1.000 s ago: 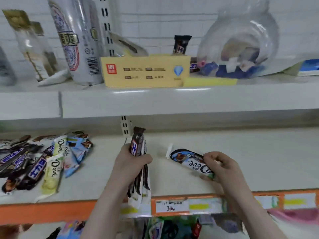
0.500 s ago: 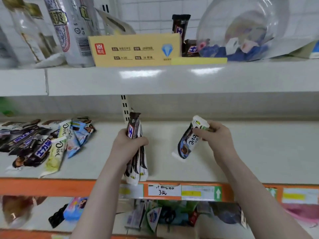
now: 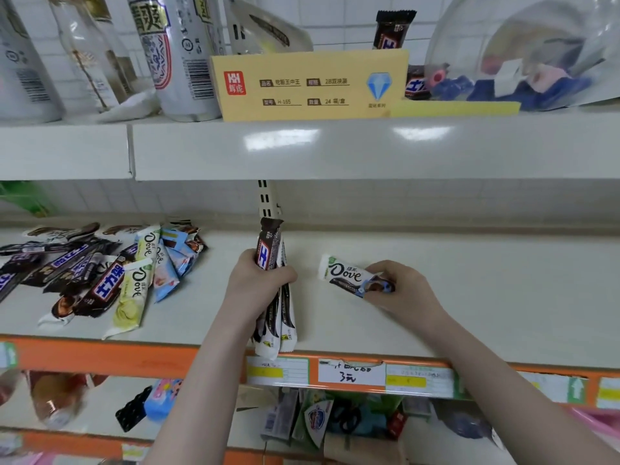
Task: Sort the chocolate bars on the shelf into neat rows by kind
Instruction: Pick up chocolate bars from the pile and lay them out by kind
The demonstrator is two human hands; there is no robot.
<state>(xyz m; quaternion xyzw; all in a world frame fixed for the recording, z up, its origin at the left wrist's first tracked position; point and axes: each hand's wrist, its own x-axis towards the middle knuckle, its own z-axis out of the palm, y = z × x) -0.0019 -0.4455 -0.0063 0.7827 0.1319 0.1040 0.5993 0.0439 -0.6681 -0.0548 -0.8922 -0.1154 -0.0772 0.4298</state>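
Both hands work over the pale middle shelf (image 3: 469, 297). Left hand (image 3: 255, 283), fingers wrapped, grips a bundle of bars (image 3: 273, 297) near centre, long axis running 12 to 6 o'clock, the brown wrapper end uppermost and white ends hanging past the shelf's orange front edge (image 3: 100, 355). Right hand (image 3: 402, 290), at 3 o'clock of the bundle, pinches the dark end of a white Dove bar (image 3: 349, 275) lying flat, its white end pointing to 10 o'clock. At 9 o'clock, a loose heap of glossy foil-wrapped bars (image 3: 94, 273) lies jumbled.
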